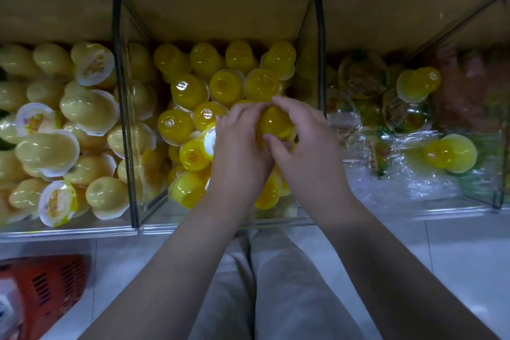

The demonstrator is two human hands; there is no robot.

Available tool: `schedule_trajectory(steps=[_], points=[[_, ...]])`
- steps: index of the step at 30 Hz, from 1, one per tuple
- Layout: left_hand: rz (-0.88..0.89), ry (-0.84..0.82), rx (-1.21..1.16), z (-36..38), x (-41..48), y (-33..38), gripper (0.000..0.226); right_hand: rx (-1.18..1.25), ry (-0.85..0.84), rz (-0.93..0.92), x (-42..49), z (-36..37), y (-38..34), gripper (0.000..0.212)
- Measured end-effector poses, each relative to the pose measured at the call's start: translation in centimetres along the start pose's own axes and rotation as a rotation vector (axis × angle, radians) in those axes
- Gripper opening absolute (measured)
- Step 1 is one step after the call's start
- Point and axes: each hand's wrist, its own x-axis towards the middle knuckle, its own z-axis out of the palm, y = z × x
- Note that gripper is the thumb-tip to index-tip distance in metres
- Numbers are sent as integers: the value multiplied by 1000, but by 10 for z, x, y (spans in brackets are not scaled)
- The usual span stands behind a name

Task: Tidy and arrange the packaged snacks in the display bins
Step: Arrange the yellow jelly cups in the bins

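A clear middle bin (pixel 220 225) holds several bright yellow jelly cups (pixel 190 91), most lying bottom-up. Both my hands reach into it. One yellow jelly cup (pixel 274 121) sits between them: my right hand (pixel 300 138) curls fingers and thumb round it, and my left hand (pixel 240 143) wraps its left side. More cups lie hidden beneath my hands.
The left bin (pixel 69 230) is packed with pale yellow cups (pixel 47 150). The right bin (pixel 414 208) holds clear wrappers, labelled cups and two yellow cups (pixel 452 153). Black-edged glass dividers (pixel 124 107) separate the bins. A red basket (pixel 41 290) sits on the white floor at lower left.
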Motion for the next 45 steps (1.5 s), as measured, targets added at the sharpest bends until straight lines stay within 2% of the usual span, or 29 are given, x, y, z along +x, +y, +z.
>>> schedule_trajectory(steps=[3, 6, 15, 18, 22, 26, 35, 45], points=[[10, -43, 16, 2, 0, -6, 59, -101, -55, -11, 0, 5, 1, 50], [20, -53, 14, 3, 2, -11, 50, -105, -73, 2, 1, 5, -1, 50], [59, -87, -32, -3, 1, -18, 60, -131, -102, 37, 2, 4, -3, 50], [48, -106, -84, -11, 0, -11, 60, -62, -49, 68, 1, 3, -6, 45], [30, -46, -339, -18, 3, 16, 57, 337, 125, 146, -2, -15, -13, 34], [35, -69, -560, -10, 11, 53, 57, 427, 281, 155, 4, -36, -13, 36], [-67, -144, -702, 40, 23, 101, 58, 440, 339, 200, 18, -79, 18, 36], [-215, -157, -596, 102, 58, 119, 49, 337, 361, 342, 43, -118, 83, 43]])
